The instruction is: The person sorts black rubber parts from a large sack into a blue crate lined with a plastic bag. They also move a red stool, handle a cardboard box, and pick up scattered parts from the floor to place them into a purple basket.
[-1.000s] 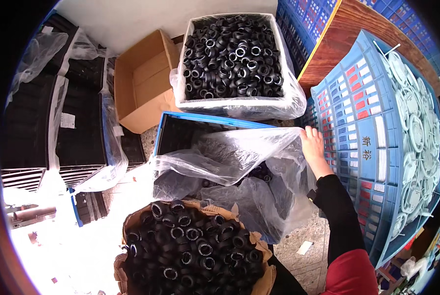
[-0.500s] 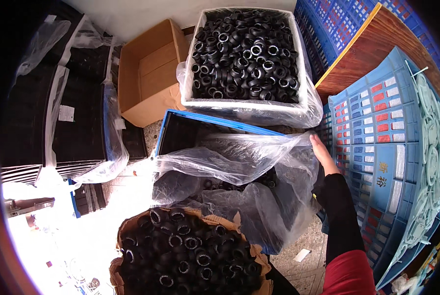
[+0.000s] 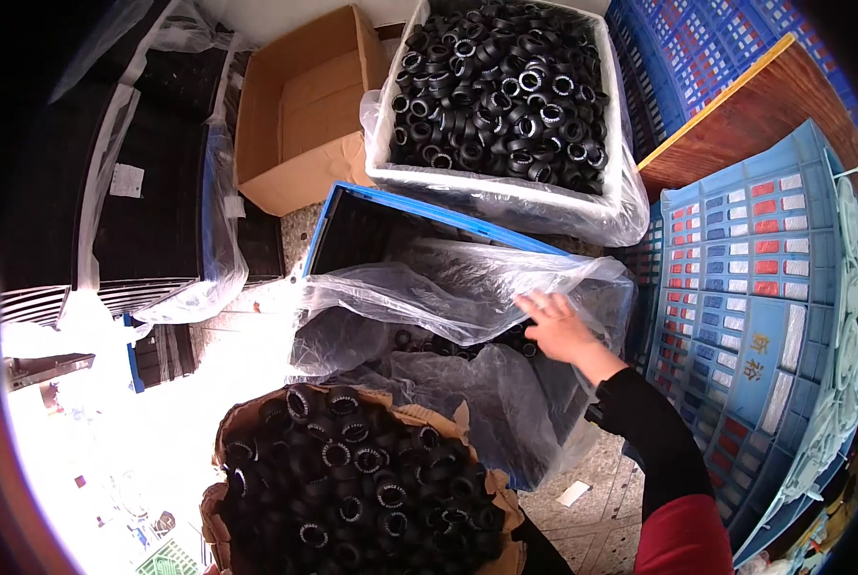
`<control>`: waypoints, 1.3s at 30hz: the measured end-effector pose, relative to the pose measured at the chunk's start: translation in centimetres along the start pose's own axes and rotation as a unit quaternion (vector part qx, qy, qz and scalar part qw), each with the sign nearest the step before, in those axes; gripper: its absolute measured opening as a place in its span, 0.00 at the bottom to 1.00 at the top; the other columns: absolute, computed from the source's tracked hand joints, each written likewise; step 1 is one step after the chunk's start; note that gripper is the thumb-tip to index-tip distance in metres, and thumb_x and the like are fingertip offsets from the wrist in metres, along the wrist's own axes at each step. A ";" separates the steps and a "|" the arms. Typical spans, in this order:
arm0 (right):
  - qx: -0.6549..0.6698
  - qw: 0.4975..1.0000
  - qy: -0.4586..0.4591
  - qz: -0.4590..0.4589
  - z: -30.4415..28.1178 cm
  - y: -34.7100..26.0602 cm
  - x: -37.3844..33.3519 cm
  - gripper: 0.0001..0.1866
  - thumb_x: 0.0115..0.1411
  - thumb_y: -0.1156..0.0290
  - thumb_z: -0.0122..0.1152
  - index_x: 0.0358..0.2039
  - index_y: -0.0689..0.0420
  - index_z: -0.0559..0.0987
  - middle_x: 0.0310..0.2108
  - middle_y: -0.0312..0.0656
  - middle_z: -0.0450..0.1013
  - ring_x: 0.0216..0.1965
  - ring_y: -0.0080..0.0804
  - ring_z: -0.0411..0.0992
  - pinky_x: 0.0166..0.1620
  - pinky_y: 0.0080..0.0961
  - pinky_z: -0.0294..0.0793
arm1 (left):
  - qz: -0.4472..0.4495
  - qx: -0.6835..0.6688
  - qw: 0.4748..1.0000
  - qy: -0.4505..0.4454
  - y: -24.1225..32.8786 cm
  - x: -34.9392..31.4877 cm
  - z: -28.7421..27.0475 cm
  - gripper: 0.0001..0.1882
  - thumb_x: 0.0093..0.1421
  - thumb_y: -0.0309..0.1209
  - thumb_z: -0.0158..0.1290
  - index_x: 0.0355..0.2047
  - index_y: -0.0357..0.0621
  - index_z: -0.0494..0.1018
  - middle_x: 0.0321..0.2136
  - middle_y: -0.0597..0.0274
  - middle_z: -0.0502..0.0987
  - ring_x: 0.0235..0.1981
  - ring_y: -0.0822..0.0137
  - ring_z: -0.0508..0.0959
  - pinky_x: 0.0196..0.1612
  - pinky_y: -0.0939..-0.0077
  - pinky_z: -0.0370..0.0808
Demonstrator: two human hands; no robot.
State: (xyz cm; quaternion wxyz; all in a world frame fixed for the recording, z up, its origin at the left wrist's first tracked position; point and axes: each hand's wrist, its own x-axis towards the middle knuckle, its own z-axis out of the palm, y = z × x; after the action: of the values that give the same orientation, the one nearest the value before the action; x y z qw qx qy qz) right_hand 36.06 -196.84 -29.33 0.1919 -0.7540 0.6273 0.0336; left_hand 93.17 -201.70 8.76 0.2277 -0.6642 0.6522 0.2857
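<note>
In comes our right hand [image 3: 565, 333], off the liner's [image 3: 414, 299] right corner, leaving that unheld; fingers loosely parted, any pinch we can't tell. Liner drapes the crate [image 3: 448, 214], rings [image 3: 448, 347] showing between folds.

The right hand [image 3: 561, 333], fingers [image 3: 534, 309] spread, is at the clear plastic liner [image 3: 448, 299] of a blue-rimmed crate [image 3: 448, 219], between a ragged carton [image 3: 503, 492] and a white box [image 3: 496, 188], both heaped with black rings [image 3: 352, 470].
</note>
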 end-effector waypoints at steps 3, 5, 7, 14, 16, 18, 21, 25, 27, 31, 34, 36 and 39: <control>-0.357 0.917 -0.046 -0.171 7.9 0.5 0.8 0.11 0.50 0.65 0.48 0.30 0.51 0.79 0.55 0.35 0.60 0.58 0.33 0.54 0.60 0.37 0.45 | -0.028 -0.013 1.000 -0.002 -1.7 0.3 0.0 0.09 0.56 0.23 0.40 0.33 0.33 0.69 0.20 0.59 0.73 0.19 0.70 0.71 0.21 0.79 0.69; -0.262 0.964 0.010 -0.035 12.4 1.0 3.5 0.11 0.51 0.66 0.47 0.29 0.52 0.79 0.47 0.33 0.65 0.52 0.31 0.59 0.57 0.35 0.50 | -0.051 -0.020 0.999 -0.003 0.8 0.4 -0.2 0.09 0.56 0.24 0.39 0.32 0.34 0.69 0.19 0.59 0.72 0.18 0.70 0.70 0.20 0.80 0.68; -0.106 0.994 0.010 0.014 6.6 -1.2 6.7 0.11 0.52 0.68 0.45 0.28 0.54 0.77 0.33 0.31 0.69 0.42 0.30 0.64 0.50 0.32 0.58 | -0.037 0.027 0.998 -0.032 -1.1 -0.2 0.0 0.09 0.57 0.24 0.39 0.33 0.35 0.69 0.19 0.62 0.71 0.18 0.72 0.69 0.19 0.82 0.67; 0.258 0.867 0.396 0.157 -6.8 6.1 14.0 0.10 0.57 0.73 0.48 0.38 0.62 0.74 0.38 0.47 0.70 0.37 0.41 0.69 0.42 0.30 0.68 | -0.127 -0.136 0.982 -0.032 -3.6 -1.1 0.7 0.09 0.58 0.24 0.41 0.38 0.40 0.67 0.20 0.72 0.68 0.17 0.77 0.66 0.18 0.88 0.63; 0.267 0.807 0.476 0.224 -7.4 8.4 14.8 0.13 0.60 0.70 0.47 0.40 0.64 0.73 0.38 0.48 0.70 0.42 0.39 0.69 0.47 0.26 0.66 | -0.121 -0.092 0.988 -0.021 -2.5 -1.8 0.7 0.09 0.58 0.25 0.42 0.39 0.40 0.67 0.20 0.69 0.69 0.17 0.76 0.67 0.18 0.86 0.64; 0.239 0.824 0.438 0.270 -5.7 13.3 13.6 0.19 0.59 0.68 0.49 0.48 0.65 0.66 0.47 0.51 0.63 0.47 0.41 0.65 0.50 0.28 0.65 | -0.104 -0.046 0.993 -0.023 -0.1 -0.8 0.0 0.09 0.58 0.26 0.43 0.39 0.39 0.68 0.20 0.66 0.70 0.18 0.75 0.68 0.18 0.84 0.65; 0.283 0.843 0.389 0.240 -0.4 14.8 11.6 0.37 0.54 0.67 0.56 0.57 0.68 0.49 0.57 0.58 0.46 0.52 0.48 0.60 0.56 0.35 0.60 | -0.076 0.046 0.996 -0.026 2.2 0.6 -0.8 0.10 0.58 0.29 0.44 0.38 0.38 0.68 0.21 0.60 0.73 0.19 0.71 0.71 0.19 0.78 0.67; 0.146 0.948 0.128 0.254 -0.8 8.8 9.7 0.31 0.57 0.58 0.49 0.58 0.56 0.54 0.56 0.57 0.54 0.55 0.47 0.58 0.53 0.36 0.62 | -0.086 -0.011 0.996 -0.013 2.1 -0.6 -0.5 0.10 0.57 0.28 0.44 0.37 0.38 0.68 0.21 0.60 0.73 0.19 0.70 0.71 0.20 0.77 0.68; 0.212 0.909 0.022 0.358 -2.9 6.8 9.5 0.29 0.59 0.50 0.42 0.57 0.52 0.57 0.52 0.56 0.61 0.55 0.45 0.59 0.53 0.34 0.62 | -0.102 0.001 0.995 -0.013 1.8 -0.7 -0.1 0.09 0.56 0.27 0.44 0.37 0.38 0.69 0.21 0.59 0.73 0.20 0.70 0.71 0.21 0.76 0.69; 0.202 0.844 -0.003 0.496 -2.1 8.4 8.9 0.30 0.59 0.43 0.32 0.52 0.50 0.65 0.48 0.50 0.67 0.51 0.46 0.64 0.52 0.38 0.62 | -0.070 -0.028 0.997 -0.014 0.7 -0.3 0.3 0.09 0.54 0.25 0.45 0.36 0.37 0.69 0.22 0.58 0.73 0.22 0.70 0.71 0.23 0.76 0.69; 0.153 0.832 -0.029 0.532 -2.0 9.2 8.7 0.30 0.57 0.41 0.34 0.44 0.50 0.75 0.50 0.48 0.66 0.51 0.47 0.64 0.52 0.43 0.61 | -0.084 0.023 0.996 -0.018 4.6 -0.1 -0.9 0.10 0.54 0.25 0.45 0.37 0.37 0.69 0.23 0.57 0.73 0.23 0.69 0.71 0.24 0.75 0.69; 0.102 0.854 0.222 0.460 -2.4 8.8 7.9 0.19 0.55 0.51 0.50 0.34 0.54 0.78 0.39 0.45 0.71 0.43 0.44 0.67 0.47 0.38 0.64 | -0.087 0.064 0.994 -0.013 3.4 -0.1 -0.5 0.10 0.54 0.25 0.44 0.38 0.37 0.69 0.23 0.57 0.73 0.23 0.69 0.71 0.25 0.74 0.69; 0.081 0.837 0.469 0.270 -4.2 4.1 5.2 0.05 0.52 0.72 0.57 0.28 0.58 0.71 0.29 0.42 0.67 0.34 0.42 0.66 0.40 0.32 0.65 | -0.146 -0.008 0.988 -0.054 3.2 0.4 -0.5 0.14 0.55 0.28 0.45 0.42 0.39 0.68 0.30 0.56 0.74 0.30 0.64 0.73 0.32 0.70 0.71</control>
State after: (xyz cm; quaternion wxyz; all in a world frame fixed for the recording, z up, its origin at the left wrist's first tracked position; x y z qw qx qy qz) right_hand 32.39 -203.68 -27.97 -0.0813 -0.4622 0.8211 -0.3249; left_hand 90.01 -202.46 9.12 0.2965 -0.7380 0.5324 0.2897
